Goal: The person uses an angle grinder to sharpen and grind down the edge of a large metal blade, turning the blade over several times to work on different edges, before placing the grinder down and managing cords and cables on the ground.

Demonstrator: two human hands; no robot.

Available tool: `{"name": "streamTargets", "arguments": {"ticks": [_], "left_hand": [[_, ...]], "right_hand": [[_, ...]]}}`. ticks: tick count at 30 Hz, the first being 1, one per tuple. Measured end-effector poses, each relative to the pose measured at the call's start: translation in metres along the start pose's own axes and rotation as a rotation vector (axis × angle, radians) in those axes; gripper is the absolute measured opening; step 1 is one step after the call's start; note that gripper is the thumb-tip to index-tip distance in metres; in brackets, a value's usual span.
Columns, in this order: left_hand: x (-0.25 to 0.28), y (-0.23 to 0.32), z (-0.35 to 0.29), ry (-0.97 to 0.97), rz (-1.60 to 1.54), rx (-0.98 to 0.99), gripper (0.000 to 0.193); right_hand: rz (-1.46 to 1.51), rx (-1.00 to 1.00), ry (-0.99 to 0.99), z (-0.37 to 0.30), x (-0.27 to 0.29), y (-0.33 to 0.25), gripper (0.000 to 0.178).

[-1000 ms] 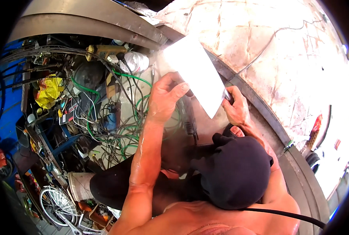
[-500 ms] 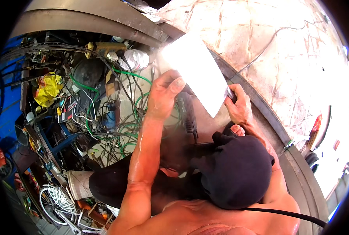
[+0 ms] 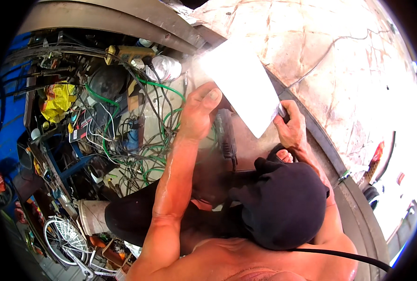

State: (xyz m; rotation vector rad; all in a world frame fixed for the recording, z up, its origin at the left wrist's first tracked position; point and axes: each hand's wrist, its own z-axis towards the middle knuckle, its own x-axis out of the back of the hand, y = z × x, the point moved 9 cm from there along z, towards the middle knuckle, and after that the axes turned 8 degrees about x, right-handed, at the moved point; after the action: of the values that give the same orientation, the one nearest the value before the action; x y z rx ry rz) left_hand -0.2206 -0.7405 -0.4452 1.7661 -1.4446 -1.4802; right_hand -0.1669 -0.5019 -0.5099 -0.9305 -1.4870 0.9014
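Observation:
A flat, sharp-cornered pale sheet point(image 3: 241, 84) lies tilted in front of me, so bright that its surface detail is lost. At its left edge is my left hand point(image 3: 200, 110), closed, with the thumb on top and the other fingers partly hidden. My right hand point(image 3: 292, 125) is closed at the sheet's right corner, around a small dark grey piece point(image 3: 282, 111) that meets the sheet. Whether that piece belongs to the sheet I cannot tell. Below the sheet, between my forearms, rests a dark ribbed tool-like object point(image 3: 226, 136). Haze blurs the area around it.
Tangled green hoses and cables point(image 3: 147, 159) cover the floor at left, near a white container point(image 3: 165, 69) and a yellow bag point(image 3: 58, 102). A curved metal rim point(image 3: 321, 140) runs along the right. A pale bucket point(image 3: 92, 217) and a white bicycle point(image 3: 67, 239) are at lower left.
The sheet and my right hand have shifted slightly to the right, and the sheet's lower tip sits a little higher. My left hand stays at the sheet's left edge.

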Motion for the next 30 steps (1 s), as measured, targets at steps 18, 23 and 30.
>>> {"name": "streamTargets", "arguments": {"ticks": [18, 23, 30], "left_hand": [[0.035, -0.021, -0.006, 0.07, 0.048, 0.098, 0.042], [0.047, -0.028, -0.006, 0.123, 0.109, 0.129, 0.038], [0.102, -0.022, -0.038, 0.309, 0.12, 0.14, 0.032]], "right_hand": [[-0.251, -0.006, 0.038, 0.161, 0.002, 0.089, 0.035], [-0.367, -0.076, -0.008, 0.26, -0.007, 0.122, 0.044], [-0.313, 0.052, -0.004, 0.311, -0.055, 0.145, 0.039]]}}
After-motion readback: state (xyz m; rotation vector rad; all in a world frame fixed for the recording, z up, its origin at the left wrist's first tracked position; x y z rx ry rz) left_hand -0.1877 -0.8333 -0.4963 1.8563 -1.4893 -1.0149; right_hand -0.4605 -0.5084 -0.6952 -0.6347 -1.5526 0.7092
